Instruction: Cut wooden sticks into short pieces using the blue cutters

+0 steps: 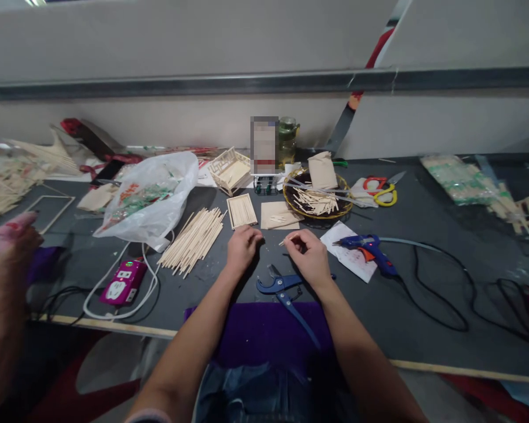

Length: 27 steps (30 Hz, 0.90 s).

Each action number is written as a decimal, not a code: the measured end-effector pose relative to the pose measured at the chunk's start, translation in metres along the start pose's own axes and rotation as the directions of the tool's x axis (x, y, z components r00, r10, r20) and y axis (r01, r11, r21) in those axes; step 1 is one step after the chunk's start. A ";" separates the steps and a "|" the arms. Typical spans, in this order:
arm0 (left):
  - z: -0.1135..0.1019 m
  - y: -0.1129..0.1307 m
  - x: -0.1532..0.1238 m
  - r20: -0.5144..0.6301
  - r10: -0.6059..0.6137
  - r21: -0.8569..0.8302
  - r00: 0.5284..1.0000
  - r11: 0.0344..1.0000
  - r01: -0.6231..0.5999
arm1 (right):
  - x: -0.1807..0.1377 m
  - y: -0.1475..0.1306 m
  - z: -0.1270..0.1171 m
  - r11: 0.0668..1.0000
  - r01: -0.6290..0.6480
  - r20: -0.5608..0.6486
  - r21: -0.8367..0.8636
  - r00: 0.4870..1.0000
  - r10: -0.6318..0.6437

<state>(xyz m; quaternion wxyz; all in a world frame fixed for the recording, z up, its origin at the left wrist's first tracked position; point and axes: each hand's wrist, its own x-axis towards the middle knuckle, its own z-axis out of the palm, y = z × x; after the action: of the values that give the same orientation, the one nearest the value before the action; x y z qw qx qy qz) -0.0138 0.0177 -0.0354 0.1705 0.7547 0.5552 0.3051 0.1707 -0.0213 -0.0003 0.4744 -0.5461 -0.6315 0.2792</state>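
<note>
My right hand point(308, 249) pinches a short wooden stick point(282, 242) between thumb and fingertips, just above the table. My left hand point(244, 247) is curled with its fingers together; whatever they may hold is hidden. Right in front of my left hand lies a small framed panel of wooden sticks point(241, 211). Beyond my right hand is a flat wooden board point(268, 208) with several short stick pieces on it. A blue pipe cutter point(282, 285) lies between my forearms, its handle over purple cloth point(255, 335).
Long sticks point(194, 241), a plastic bag point(180, 170) and a pink power strip point(123, 282) lie left. A basket point(291, 205) of cut sticks, scissors point(385, 194) and a corded blue glue gun point(370, 249) are right. Another person's hand point(9, 264) is far left.
</note>
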 end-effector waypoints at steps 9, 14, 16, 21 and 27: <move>0.005 0.003 0.017 0.100 -0.107 0.085 0.989 0.992 0.098 | 0.000 -0.002 0.001 0.999 -0.014 0.020 0.046 1.000 0.013; 0.001 0.006 0.012 0.150 -0.091 0.079 0.984 0.994 0.080 | 0.001 -0.002 0.000 0.999 -0.018 0.014 0.042 1.000 0.018; -0.002 0.004 0.007 0.166 -0.119 -0.002 0.979 0.993 0.121 | 0.001 -0.001 0.000 0.999 -0.019 0.011 0.048 1.000 0.019; -0.005 0.004 -0.002 0.201 -0.160 -0.014 0.966 0.986 0.167 | 0.001 0.000 0.002 0.999 -0.011 0.010 0.048 1.000 0.010; -0.005 0.012 -0.001 0.257 -0.033 0.112 0.966 0.994 0.004 | 0.001 0.000 0.001 1.000 -0.002 0.014 0.022 1.000 0.002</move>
<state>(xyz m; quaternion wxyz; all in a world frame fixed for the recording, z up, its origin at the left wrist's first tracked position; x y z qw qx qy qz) -0.0083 0.0125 -0.0247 0.2023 0.7910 0.5514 0.1715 0.1701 -0.0206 -0.0001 0.4754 -0.5397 -0.6312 0.2905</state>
